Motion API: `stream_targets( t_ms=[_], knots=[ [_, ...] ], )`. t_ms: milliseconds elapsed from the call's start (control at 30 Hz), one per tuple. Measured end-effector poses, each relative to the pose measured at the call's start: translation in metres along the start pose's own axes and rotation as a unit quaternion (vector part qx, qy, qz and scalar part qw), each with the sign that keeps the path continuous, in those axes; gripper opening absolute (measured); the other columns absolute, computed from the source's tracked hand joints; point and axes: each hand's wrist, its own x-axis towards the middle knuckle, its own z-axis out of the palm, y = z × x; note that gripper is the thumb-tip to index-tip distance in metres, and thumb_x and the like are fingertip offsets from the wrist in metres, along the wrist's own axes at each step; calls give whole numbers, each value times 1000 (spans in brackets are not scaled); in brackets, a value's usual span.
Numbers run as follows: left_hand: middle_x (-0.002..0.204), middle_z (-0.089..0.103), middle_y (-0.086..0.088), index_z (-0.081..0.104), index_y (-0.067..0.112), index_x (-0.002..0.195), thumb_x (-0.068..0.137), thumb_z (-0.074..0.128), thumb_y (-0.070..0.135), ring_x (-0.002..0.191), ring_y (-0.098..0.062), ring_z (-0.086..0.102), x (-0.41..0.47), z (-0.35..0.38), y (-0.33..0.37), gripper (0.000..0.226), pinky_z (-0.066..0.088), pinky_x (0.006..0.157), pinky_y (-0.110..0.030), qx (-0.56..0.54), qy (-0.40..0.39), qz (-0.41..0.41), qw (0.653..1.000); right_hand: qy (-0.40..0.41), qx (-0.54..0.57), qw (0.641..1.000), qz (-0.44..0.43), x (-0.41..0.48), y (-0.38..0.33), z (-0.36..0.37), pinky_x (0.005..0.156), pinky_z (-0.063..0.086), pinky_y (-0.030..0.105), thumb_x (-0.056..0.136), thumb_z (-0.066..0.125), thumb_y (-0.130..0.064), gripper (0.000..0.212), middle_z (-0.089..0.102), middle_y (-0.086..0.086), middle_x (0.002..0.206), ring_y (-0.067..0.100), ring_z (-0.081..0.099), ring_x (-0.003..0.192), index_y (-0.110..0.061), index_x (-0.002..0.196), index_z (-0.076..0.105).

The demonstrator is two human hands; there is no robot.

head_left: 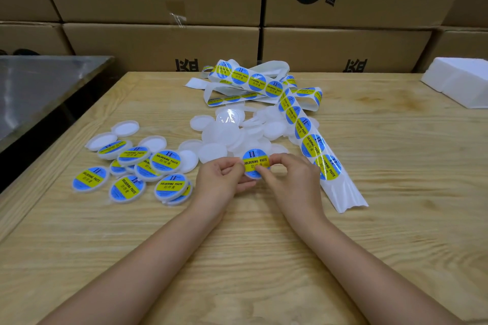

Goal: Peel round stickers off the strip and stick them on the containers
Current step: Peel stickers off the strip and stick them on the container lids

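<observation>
Both hands hold a small round white plastic container [255,177] just above the pale wooden surface [237,245]. Its blue-and-yellow round sticker [256,165] faces up, the yellow band running left to right. Left hand [224,177] fingers pinch its left edge and right hand [293,177] fingers pinch its right edge. The long white sticker strip [314,145] lies diagonally, from far centre to near right.

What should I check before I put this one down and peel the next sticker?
1. Blue-and-yellow round sticker sits on the white round plastic container: ok.
2. Left hand and right hand both pinch it: ok.
3. Sticker edges flat: cannot tell, the hands cover both sides.
4. Bare wooden table beside the pile of labelled containers: ok.
5. Stickers left on the white backing strip: ok.
6. Plain white containers left in the middle heap: ok.
</observation>
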Motion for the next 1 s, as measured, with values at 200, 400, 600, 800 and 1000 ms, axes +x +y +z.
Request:
stream_targets(
  t_ms=[200,400,600,800,1000],
  knots=[
    [69,71,-13,63,-4,93,92,49,2,65,-20,71,2,0,1,15,57,62,-23,-17,6,-17,1000,17,-34,998,-53,-1,3,3,85,40,40,76,76,-24,20,73,4,90,25,65,90,-10,90,73],
    [68,67,-15,63,-5,80,90,47,-3,63,-20,70,-2,2,4,19,56,59,-21,-55,1,-27,998,49,-11,996,-78,1,0,3,83,36,28,75,75,-22,39,72,4,86,26,62,84,-5,109,67],
    [75,70,-16,60,-11,92,92,46,-3,71,-22,71,-2,1,7,16,56,61,-23,-90,-42,-43,994,-11,131,989,62,3,5,2,71,38,6,82,71,-25,31,64,-16,77,2,59,80,-15,111,68],
    [81,73,-15,64,0,92,95,46,3,77,-23,71,-8,4,6,19,56,64,-24,-67,-111,-43,991,25,202,972,119,7,11,3,54,39,7,86,66,-21,18,61,-8,64,-4,56,57,-17,72,57],
    [83,72,-13,57,-5,105,94,47,1,75,-21,71,-12,7,0,16,57,65,-25,-31,-123,-9,992,50,188,969,150,9,15,6,56,43,17,79,71,-38,32,60,3,65,5,55,58,-14,71,51]
  ],
)
